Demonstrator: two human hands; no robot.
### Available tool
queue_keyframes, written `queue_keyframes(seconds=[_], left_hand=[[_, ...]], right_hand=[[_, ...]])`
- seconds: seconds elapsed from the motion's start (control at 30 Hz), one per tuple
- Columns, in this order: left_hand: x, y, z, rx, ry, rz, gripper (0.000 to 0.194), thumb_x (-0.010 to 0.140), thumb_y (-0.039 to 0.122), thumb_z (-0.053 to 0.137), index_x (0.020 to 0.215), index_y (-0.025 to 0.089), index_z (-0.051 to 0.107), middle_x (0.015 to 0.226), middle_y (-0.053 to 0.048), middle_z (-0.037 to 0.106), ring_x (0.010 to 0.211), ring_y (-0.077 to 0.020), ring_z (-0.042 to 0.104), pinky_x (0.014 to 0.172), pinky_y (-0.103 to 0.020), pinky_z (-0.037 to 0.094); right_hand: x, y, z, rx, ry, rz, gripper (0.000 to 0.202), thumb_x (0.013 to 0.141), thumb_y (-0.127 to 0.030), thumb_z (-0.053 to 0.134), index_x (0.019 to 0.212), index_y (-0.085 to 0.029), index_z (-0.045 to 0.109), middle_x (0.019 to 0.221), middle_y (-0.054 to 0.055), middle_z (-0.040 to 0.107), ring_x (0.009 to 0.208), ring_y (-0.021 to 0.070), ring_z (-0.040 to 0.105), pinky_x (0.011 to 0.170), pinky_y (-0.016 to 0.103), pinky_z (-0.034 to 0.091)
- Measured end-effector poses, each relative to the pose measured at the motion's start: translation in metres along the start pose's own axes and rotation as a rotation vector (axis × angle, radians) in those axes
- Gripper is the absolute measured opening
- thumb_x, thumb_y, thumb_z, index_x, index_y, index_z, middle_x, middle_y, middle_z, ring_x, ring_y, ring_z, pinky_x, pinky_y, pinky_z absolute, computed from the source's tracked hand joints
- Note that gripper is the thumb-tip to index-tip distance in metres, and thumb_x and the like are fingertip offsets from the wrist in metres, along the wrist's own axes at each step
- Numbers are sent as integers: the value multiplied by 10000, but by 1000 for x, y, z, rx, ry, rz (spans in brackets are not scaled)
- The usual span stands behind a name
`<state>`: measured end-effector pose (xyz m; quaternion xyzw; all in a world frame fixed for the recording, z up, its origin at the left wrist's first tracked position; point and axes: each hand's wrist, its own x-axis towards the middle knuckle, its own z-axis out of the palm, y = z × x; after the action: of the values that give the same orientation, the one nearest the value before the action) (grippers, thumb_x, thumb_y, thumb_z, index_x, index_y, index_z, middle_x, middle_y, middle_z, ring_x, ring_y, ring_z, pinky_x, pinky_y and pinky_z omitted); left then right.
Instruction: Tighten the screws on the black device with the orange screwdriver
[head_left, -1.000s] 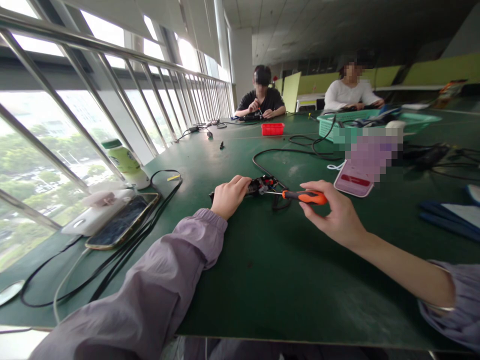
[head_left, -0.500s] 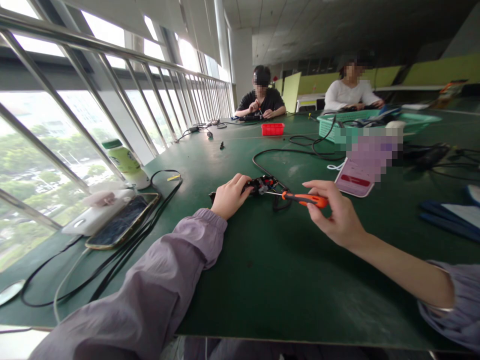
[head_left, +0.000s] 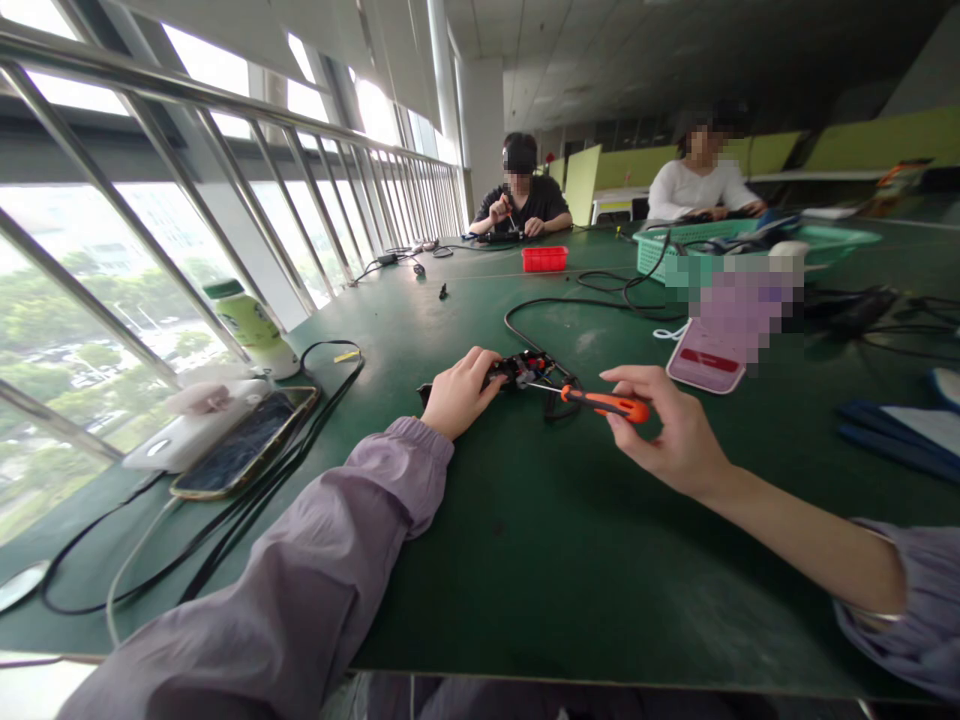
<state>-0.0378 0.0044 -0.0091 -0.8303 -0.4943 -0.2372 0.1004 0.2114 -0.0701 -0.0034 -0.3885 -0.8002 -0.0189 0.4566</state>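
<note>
My left hand (head_left: 463, 390) is closed around a black corded device (head_left: 529, 368) that lies on the green table. Its right end is exposed, showing dark inner parts and small red pieces, and much of the rest is under my palm. An orange-and-black screwdriver (head_left: 604, 402) lies almost level in my right hand (head_left: 664, 425), its handle between thumb and fingers. The thin shaft points left, with its tip at the device's exposed end; the exact contact is too small to make out. A black cable (head_left: 517, 312) loops behind the device.
To the left are a dark phone (head_left: 244, 445), a white box (head_left: 199, 420), black straps and a green bottle (head_left: 251, 325). Farther back stand a red basket (head_left: 545, 260) and a green basket (head_left: 832, 262) with cables. A pink phone (head_left: 709, 350) leans at right. Two people sit across the table.
My right hand and the screwdriver have shifted very slightly left. My left hand and the device have stayed in place.
</note>
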Motion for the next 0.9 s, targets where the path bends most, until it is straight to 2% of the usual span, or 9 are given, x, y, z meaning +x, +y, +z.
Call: queue_keyframes(seconds=[0.1, 0.23, 0.3, 0.53, 0.73, 0.9], left_hand=[[0, 0, 0, -15, -2, -5, 246, 894, 367, 402, 1076, 229, 494, 1035, -28, 566, 877, -160, 586, 685, -258, 451], [0, 0, 0, -24, -4, -5, 249, 893, 371, 401, 1074, 229, 496, 1036, -30, 565, 876, -160, 586, 685, -256, 453], [0, -1, 0, -23, -3, 1, 254, 896, 374, 393, 1077, 228, 494, 1043, -32, 565, 878, -161, 586, 686, -257, 454], [0, -1, 1, -29, 1, -3, 255, 894, 366, 391, 1084, 230, 494, 1036, -34, 565, 880, -164, 584, 688, -261, 456], [0, -1, 0, -21, 2, -2, 246, 890, 370, 408, 1072, 230, 496, 1041, -28, 571, 875, -162, 590, 682, -255, 452], [0, -1, 1, -30, -1, -7, 244, 890, 366, 407, 1069, 229, 499, 1043, -31, 568, 890, -162, 587, 697, -261, 457]], right_hand=[[0, 1, 1, 6, 10, -17, 297, 761, -208, 527, 1055, -217, 483, 818, 21, 634, 735, 173, 642, 651, 278, 504], [-1, 3, 1, -2, -80, 12, 146, 822, -259, 483, 957, -224, 526, 742, 11, 637, 672, 164, 632, 620, 277, 489], [-2, 3, 1, -2, -94, 20, 136, 842, -267, 458, 942, -223, 539, 734, 14, 642, 672, 167, 631, 623, 283, 483], [0, 1, 0, 4, 32, 13, 288, 777, -231, 521, 1064, -222, 498, 859, 39, 647, 768, 194, 642, 683, 308, 504], [1, 2, 0, -22, -77, 32, 130, 843, -268, 457, 928, -223, 545, 735, 14, 641, 669, 169, 627, 622, 289, 479], [0, 3, 1, -13, 11, 36, 270, 794, -242, 510, 1062, -218, 494, 779, 18, 631, 704, 179, 630, 634, 295, 495]])
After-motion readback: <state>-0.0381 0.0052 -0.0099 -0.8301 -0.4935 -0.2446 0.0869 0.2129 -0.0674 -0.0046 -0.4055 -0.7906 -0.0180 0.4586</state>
